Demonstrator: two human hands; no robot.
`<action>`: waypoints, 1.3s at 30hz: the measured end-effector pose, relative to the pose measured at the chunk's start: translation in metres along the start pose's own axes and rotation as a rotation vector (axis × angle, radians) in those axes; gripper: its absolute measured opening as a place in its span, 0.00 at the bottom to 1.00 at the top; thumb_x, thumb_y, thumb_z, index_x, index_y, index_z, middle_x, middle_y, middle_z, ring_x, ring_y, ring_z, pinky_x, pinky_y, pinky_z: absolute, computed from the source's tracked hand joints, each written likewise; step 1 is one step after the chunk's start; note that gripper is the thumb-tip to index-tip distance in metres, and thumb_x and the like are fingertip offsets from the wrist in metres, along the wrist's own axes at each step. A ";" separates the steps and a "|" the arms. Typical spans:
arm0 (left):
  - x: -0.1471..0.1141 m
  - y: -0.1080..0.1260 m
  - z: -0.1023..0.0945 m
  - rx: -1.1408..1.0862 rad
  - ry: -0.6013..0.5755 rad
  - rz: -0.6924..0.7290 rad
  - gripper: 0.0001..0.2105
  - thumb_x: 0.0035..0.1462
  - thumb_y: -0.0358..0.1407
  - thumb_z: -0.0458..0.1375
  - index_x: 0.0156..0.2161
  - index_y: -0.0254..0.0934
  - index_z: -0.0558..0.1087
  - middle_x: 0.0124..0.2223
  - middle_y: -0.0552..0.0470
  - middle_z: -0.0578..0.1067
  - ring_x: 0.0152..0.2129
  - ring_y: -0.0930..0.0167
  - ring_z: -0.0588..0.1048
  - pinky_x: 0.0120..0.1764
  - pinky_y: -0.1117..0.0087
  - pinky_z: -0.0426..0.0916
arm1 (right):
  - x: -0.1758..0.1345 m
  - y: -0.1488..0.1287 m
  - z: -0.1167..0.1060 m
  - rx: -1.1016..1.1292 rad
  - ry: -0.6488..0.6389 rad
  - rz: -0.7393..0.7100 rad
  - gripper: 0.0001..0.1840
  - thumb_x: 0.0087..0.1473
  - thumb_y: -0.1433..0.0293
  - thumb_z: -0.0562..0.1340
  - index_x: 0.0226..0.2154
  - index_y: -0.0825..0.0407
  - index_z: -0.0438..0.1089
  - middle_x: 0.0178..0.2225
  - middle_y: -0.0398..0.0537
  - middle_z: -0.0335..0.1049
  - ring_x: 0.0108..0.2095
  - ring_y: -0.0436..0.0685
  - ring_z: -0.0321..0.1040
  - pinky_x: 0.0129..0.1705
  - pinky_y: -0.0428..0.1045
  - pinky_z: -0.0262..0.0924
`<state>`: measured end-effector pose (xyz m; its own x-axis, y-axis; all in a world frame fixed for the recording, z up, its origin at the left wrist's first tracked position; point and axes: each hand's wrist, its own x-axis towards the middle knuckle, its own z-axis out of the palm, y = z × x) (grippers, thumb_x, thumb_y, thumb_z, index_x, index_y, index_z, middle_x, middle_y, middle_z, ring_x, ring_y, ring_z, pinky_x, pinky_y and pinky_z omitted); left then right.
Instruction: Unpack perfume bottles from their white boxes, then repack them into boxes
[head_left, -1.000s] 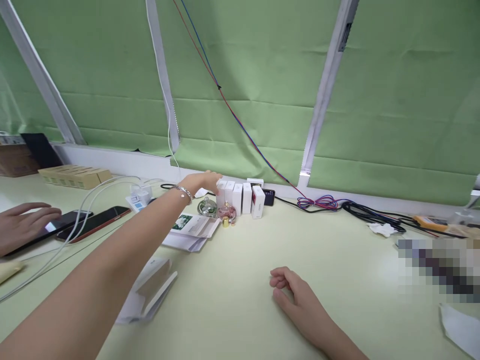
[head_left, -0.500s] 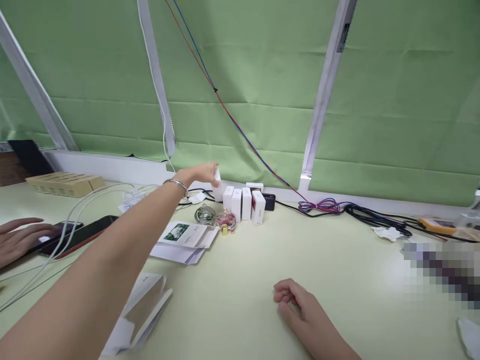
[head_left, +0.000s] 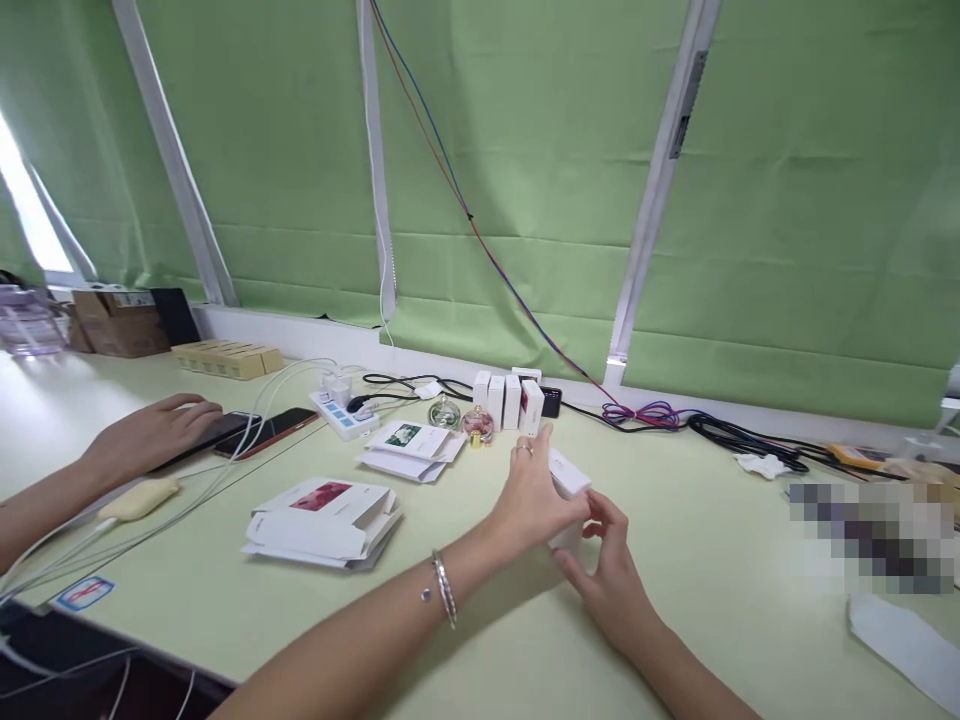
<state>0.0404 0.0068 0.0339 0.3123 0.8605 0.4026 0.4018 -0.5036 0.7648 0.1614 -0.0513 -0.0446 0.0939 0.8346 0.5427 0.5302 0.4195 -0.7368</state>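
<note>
Box (head_left: 568, 473) has moved from the row (head_left: 512, 402) to the lower centre-right, allowing two-handed work. Left hand (head_left: 529, 502) has it in its grip; right hand (head_left: 615, 588), cannot tell.

white box (head_left: 570, 473) partly hidden by left hand (head_left: 534, 500), pixelated item (head_left: 874, 537) unidentifiable at right

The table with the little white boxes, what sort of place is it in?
It's probably an office or workroom: there's a long table, a power strip on it, and big green window blinds behind.
</note>
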 end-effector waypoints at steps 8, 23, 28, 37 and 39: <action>-0.011 -0.034 0.021 -0.479 -0.032 0.017 0.29 0.48 0.44 0.60 0.51 0.42 0.51 0.54 0.42 0.59 0.52 0.63 0.61 0.51 0.60 0.58 | 0.023 0.017 -0.024 0.076 0.060 0.040 0.22 0.50 0.67 0.57 0.46 0.47 0.47 0.44 0.50 0.60 0.43 0.57 0.63 0.41 0.55 0.64; -0.011 -0.040 0.023 -0.579 0.015 0.001 0.13 0.52 0.40 0.58 0.41 0.43 0.60 0.40 0.52 0.69 0.40 0.68 0.69 0.41 0.67 0.64 | 0.032 0.021 -0.037 0.312 -0.062 0.061 0.21 0.52 0.61 0.58 0.46 0.45 0.50 0.45 0.51 0.61 0.45 0.56 0.65 0.45 0.54 0.63; -0.008 -0.039 0.022 -0.602 -0.011 0.008 0.14 0.54 0.40 0.56 0.44 0.42 0.62 0.42 0.50 0.69 0.40 0.68 0.69 0.42 0.67 0.64 | 0.034 0.016 -0.041 0.371 -0.063 0.077 0.21 0.53 0.62 0.58 0.47 0.45 0.50 0.45 0.50 0.61 0.44 0.56 0.65 0.44 0.54 0.62; -0.016 -0.035 0.014 -0.236 -0.177 0.219 0.25 0.54 0.41 0.54 0.58 0.46 0.58 0.43 0.48 0.63 0.41 0.65 0.65 0.44 0.64 0.63 | 0.030 0.011 -0.048 0.061 -0.184 -0.066 0.35 0.51 0.71 0.55 0.60 0.46 0.42 0.49 0.50 0.58 0.46 0.57 0.62 0.44 0.51 0.62; -0.016 -0.032 0.012 -0.197 -0.177 0.287 0.17 0.55 0.41 0.53 0.50 0.44 0.66 0.41 0.48 0.65 0.40 0.65 0.64 0.44 0.64 0.62 | 0.031 0.008 -0.051 0.013 -0.209 -0.122 0.32 0.50 0.73 0.55 0.58 0.45 0.49 0.45 0.49 0.60 0.43 0.56 0.62 0.42 0.51 0.63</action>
<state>0.0328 0.0082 -0.0024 0.5385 0.6516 0.5342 0.1087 -0.6825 0.7228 0.2115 -0.0407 -0.0133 -0.1472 0.8325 0.5341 0.5163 0.5252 -0.6765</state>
